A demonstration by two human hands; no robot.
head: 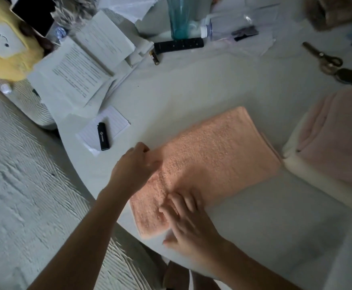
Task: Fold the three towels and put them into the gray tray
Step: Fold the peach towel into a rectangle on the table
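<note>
Peach towel (pixel 208 162) lies long-axis away to the right, right hand (pixel 188 222) pressing flat on its near end, left hand (pixel 136 164) pinching the near-left edge.

Left grip (pixel 136 164) curled, right grip (pixel 188 221) flat, fingers spread.

Bare bench (pixel 254 227) lying open right of the fingers (pixel 183 204); lighter (pixel 103 136) and papers (pixel 76 74) crowding beyond-left.
</note>
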